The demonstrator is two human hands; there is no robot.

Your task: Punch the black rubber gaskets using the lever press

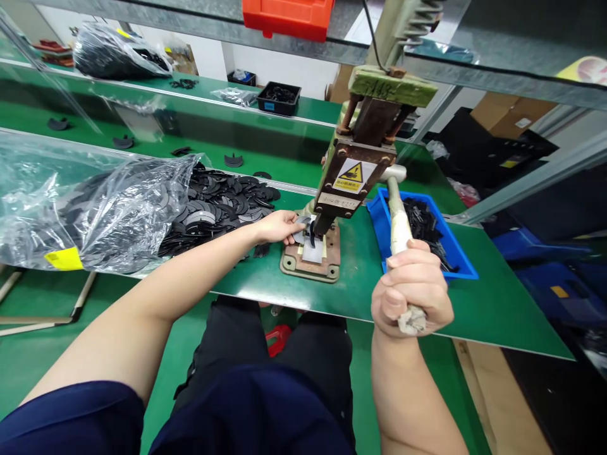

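The green work table (497, 309) carries a parallel green conveyor belt (190, 148) behind it. A grey metal shelf rail (199, 22) spans overhead, bearing a red bin (287, 16). Cardboard boxes (507, 114) stand at right. The rear wall (284, 66) is white.

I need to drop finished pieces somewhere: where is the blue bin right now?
In the head view the blue bin sits on the green table to the right of the hand press, just behind the right hand gripping the press lever.

My left hand (279, 226) pins a flat grey part (300, 229) on the hand press (332, 208) base plate; my right hand (411, 287) grips its wrapped lever (399, 230), tilted toward me.
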